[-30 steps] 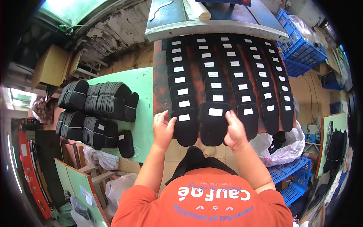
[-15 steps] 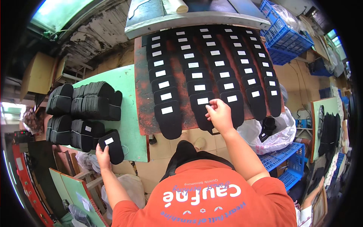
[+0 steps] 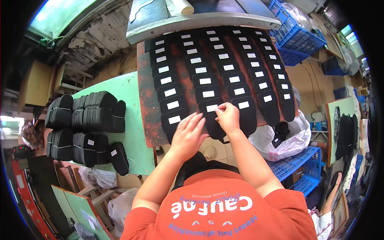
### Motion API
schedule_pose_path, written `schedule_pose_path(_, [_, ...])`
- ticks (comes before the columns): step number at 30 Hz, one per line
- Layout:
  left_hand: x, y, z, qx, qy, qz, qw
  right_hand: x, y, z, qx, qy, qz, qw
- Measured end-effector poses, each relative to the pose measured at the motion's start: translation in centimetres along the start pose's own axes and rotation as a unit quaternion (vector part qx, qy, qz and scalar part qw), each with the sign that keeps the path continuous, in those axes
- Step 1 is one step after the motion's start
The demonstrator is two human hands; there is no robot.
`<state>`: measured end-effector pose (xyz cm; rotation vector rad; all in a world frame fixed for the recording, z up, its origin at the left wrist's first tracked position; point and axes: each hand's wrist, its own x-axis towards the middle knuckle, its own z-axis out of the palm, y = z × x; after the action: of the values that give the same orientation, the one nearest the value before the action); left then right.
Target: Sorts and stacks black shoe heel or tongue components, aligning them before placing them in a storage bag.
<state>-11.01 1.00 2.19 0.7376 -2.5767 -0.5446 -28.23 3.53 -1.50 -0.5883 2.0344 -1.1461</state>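
Observation:
Black insole-shaped pads with small white labels lie in overlapping columns on a reddish-brown board [image 3: 149, 124]. Over the near end of the second column is my right hand [image 3: 229, 118], its thumb and fingertips pinched at the right edge of the label [image 3: 211, 108] on the nearest pad [image 3: 214, 126]. Whatever the pinch holds is too small to make out. My left hand [image 3: 188, 134] hovers beside it with fingers stretched out and nothing visible in them, partly covering the nearest pad of the leftmost column [image 3: 173, 127].
A green table [image 3: 138, 148] at the left carries tied bundles of black pads [image 3: 94, 110] and one loose labelled pad [image 3: 118, 157]. A metal-edged bench [image 3: 204, 21] borders the far side. At the right are a white plastic bag [image 3: 294, 138] and blue crates [image 3: 298, 34].
My left hand has left the loose labelled pad on the green table and moved right, over the board. My right hand stays at the same label. The view has shifted slightly.

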Motion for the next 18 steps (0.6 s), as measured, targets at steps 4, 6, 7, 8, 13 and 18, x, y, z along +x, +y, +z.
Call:
schedule_pose_path(4, [1.8, -1.1, 3.2, 0.063, -0.109, 0.009, 0.992, 0.4, 1.3, 0.4, 0.001, 0.016, -0.086, 0.996])
schedule_pose_path(6, [1.5, -1.2, 3.3, 0.08, -0.128, 0.021, 0.988, 0.1, 1.3, 0.2, 0.01, 0.019, -0.09, 0.996])
schedule_pose_path(7, [1.5, -1.2, 3.2, 0.08, -0.138, 0.02, 0.987, 0.0, 0.9, 0.2, 0.037, 0.012, -0.062, 0.997])
schedule_pose_path(8, [1.5, -1.1, 3.2, 0.078, -0.142, 0.022, 0.987, -0.1, 0.6, 0.1, 0.064, 0.006, -0.035, 0.997])
schedule_pose_path(13, [1.8, -1.2, 3.2, 0.101, -0.165, 0.026, 0.981, 0.1, 0.0, -0.1, 0.062, 0.008, 0.0, 0.998])
schedule_pose_path(18, [1.8, -1.1, 3.1, 0.102, -0.182, 0.026, 0.978, 0.2, 0.1, 0.2, 0.039, 0.018, -0.002, 0.999])
